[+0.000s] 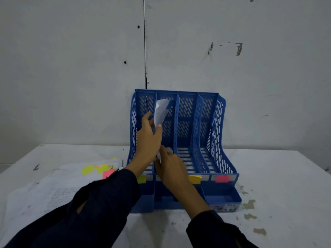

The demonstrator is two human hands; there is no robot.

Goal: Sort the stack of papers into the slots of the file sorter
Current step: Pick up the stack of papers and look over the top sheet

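A blue mesh file sorter (pixel 217 122) with several slots stands against the wall. A white sheet (pixel 161 111) with a blue tab at its top stands upright and curled in the second slot from the left. My left hand (pixel 147 138) pinches the sheet's middle between thumb and fingers. My right hand (pixel 170 167) grips the sheet's lower edge at the slot's front. Left of the sorter, the stack of papers (pixel 59 187) lies flat, bearing yellow and pink tabs (pixel 97 169).
Coloured labels mark the sorter's front: yellow-green (pixel 141 179), yellow (pixel 195 179), pink (pixel 222 178). A blue tray part (pixel 222 196) juts from the sorter's front right. The white table (pixel 277 185) has chipped paint spots at the right. A grey wall rises behind.
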